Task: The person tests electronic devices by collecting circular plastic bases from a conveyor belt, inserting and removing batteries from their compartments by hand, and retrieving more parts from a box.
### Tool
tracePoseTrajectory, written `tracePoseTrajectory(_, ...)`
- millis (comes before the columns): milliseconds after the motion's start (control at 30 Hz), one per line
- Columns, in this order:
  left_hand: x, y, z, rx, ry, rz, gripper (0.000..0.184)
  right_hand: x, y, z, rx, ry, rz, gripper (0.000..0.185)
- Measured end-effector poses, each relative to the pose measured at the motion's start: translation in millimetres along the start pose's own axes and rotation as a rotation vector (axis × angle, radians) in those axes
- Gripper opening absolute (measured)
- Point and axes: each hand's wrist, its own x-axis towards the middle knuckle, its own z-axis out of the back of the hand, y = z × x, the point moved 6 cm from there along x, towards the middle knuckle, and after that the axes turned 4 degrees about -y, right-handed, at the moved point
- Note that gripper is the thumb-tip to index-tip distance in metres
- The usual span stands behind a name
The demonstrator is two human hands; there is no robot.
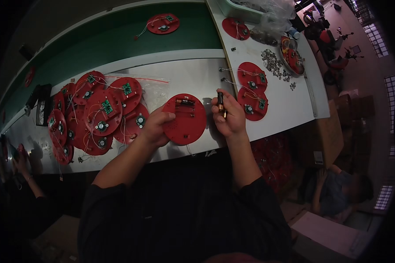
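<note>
My left hand (pixel 157 128) grips a round red plastic disc (pixel 189 129) by its left edge, thumb on top. Near the disc's upper part is a battery compartment, with one battery (pixel 185 102) lying in it and a bare slot below. To the right, my right hand (pixel 231 116) is closed around black-and-copper batteries (pixel 220 101), held apart from the disc; how many is hard to make out. Left of my left hand lies a heap of red discs (pixel 102 111) with green circuit boards, small round metal parts and thin wires.
Two wired red discs (pixel 253 103) lie to the right, beside scattered small metal parts (pixel 274 65) and a bowl (pixel 291 57). Another disc (pixel 163 23) sits on the green surface. A cardboard box (pixel 322 140) stands at the table's right end. Co-workers sit at far left and lower right.
</note>
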Motion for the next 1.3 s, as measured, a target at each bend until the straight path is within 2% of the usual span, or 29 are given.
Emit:
tracePoseTrajectory(167,1,0,0,0.006,0.003,0.009,0.055,0,-2,6,-0.074,-0.146,0.015,0.019)
tracePoseTrajectory(400,1,1,1,-0.008,0.028,0.003,0.055,-1,-2,2,-0.113,-0.082,0.056,0.021)
tracePoseTrajectory(500,1,2,0,-0.020,0.032,0.005,0.056,-4,-2,-2,-0.142,-0.128,0.084,0.020)
tracePoseTrajectory(700,1,3,2,-0.029,0.032,0.008,0.056,-13,-1,-7,-0.399,-0.189,0.205,0.021)
tracePoseTrajectory(900,2,4,3,-0.031,0.038,0.017,0.056,-17,0,-16,-0.375,-0.188,0.285,0.021)
tracePoseTrajectory(1133,1,3,-1,-0.005,0.032,0.011,0.055,-16,-2,-10,-0.370,-0.164,0.269,0.020)
tracePoseTrajectory(1300,0,4,-3,0.011,0.029,0.005,0.055,-19,-3,-20,-0.565,-0.143,0.300,0.026)
